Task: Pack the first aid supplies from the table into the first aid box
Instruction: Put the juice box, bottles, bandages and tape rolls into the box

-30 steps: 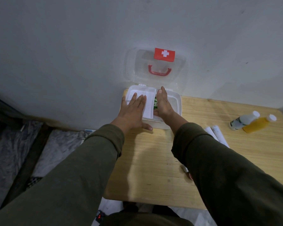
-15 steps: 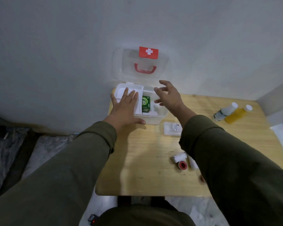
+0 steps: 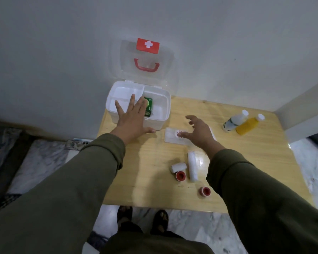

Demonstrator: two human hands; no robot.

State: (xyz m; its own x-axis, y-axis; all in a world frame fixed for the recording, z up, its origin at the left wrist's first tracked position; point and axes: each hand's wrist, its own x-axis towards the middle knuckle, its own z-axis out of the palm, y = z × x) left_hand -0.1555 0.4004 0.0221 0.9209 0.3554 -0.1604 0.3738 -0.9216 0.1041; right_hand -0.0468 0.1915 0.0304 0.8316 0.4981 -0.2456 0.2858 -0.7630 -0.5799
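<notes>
My left hand (image 3: 131,116) lies flat, fingers spread and grasping nothing, across the near rim of the white first aid box (image 3: 164,109), which sits at the far left corner of the wooden table (image 3: 154,158) against the grey wall. The box's clear lid (image 3: 147,65) stands open and upright, bearing a red label (image 3: 148,45) with a white cross and, below it, a red handle (image 3: 146,66). A white tray (image 3: 125,92) fills the left part of the box; beside it, in the open right part, lies a green packet (image 3: 148,106) whose print is too small for me to read, partly under my fingertips. My right hand (image 3: 198,132) hovers open, fingers loosely curled and holding nothing, above a flat white packet (image 3: 171,137) with a faint reddish mark that lies just right of the box. Nearer to me lie a short white roll (image 3: 178,167), a long white roll (image 3: 192,165), and two red-cored tape rolls (image 3: 180,175) (image 3: 205,191). At the far right corner a white bottle (image 3: 234,121) with an unreadable dark label lies touching a yellow bottle (image 3: 249,124), both white-capped.
</notes>
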